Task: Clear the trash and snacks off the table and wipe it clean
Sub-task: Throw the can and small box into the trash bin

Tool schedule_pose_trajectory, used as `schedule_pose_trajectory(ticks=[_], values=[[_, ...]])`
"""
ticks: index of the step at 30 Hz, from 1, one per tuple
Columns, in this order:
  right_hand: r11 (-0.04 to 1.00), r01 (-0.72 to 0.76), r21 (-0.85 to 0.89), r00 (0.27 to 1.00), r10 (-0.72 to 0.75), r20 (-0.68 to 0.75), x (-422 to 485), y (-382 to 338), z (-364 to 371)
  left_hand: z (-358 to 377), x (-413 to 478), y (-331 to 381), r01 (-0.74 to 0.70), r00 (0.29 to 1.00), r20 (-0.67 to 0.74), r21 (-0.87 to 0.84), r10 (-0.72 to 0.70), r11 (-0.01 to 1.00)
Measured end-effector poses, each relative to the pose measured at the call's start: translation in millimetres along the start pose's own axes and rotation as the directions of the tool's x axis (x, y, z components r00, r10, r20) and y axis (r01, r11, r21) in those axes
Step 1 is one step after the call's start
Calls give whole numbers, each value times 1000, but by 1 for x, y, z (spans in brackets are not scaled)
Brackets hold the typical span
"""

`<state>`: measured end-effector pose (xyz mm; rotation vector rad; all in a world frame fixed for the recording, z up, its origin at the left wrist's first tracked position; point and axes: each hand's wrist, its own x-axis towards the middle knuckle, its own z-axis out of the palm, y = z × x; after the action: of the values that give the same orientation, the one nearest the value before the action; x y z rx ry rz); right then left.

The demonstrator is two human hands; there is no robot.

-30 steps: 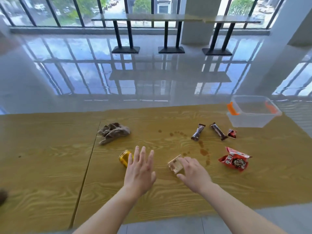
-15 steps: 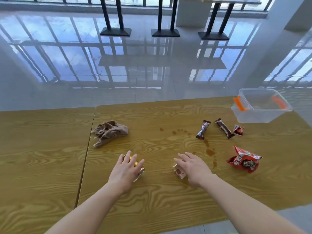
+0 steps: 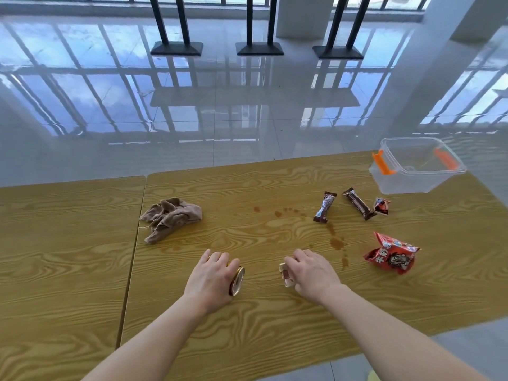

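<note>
On the wooden table (image 3: 275,320), my left hand (image 3: 210,276) is wrapped over a gold can (image 3: 237,280) lying on its side; only the can's end shows. My right hand (image 3: 312,272) is closed on a small crumpled carton (image 3: 286,274), most of it hidden under the fingers. A brown rag (image 3: 171,217) lies crumpled to the upper left. Two brown snack bars (image 3: 324,207) (image 3: 358,203), a small red wrapper (image 3: 382,206) and a red snack bag (image 3: 391,253) lie to the right. Brown spill drops (image 3: 336,242) dot the table between them.
A clear plastic box (image 3: 417,185) with orange latches stands open at the table's far right corner. A seam (image 3: 132,259) divides this table from a second one on the left. Beyond the far edge is glossy floor with black table bases (image 3: 259,48).
My left hand dropped from hovering open onto the gold can and closed over it. My right hand closed round the small carton. The view tilted down and shifted left.
</note>
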<state>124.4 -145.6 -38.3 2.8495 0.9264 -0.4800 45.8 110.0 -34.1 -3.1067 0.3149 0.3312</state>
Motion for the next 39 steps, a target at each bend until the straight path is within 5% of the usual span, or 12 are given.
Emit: schedule_pose_trajectory(ticks=[12, 22, 39], values=[[948, -205, 244, 967, 234, -96, -81, 37, -7, -32, 27, 94, -106, 993, -67, -60, 102, 993], [812, -416, 409, 844, 513, -161, -199, 109, 29, -50, 48, 236, -299, 953, -73, -51, 295, 953], [409, -699, 586, 569, 815, 110, -417, 215, 183, 19, 55, 518, -590, 805, 27, -65, 592, 805]])
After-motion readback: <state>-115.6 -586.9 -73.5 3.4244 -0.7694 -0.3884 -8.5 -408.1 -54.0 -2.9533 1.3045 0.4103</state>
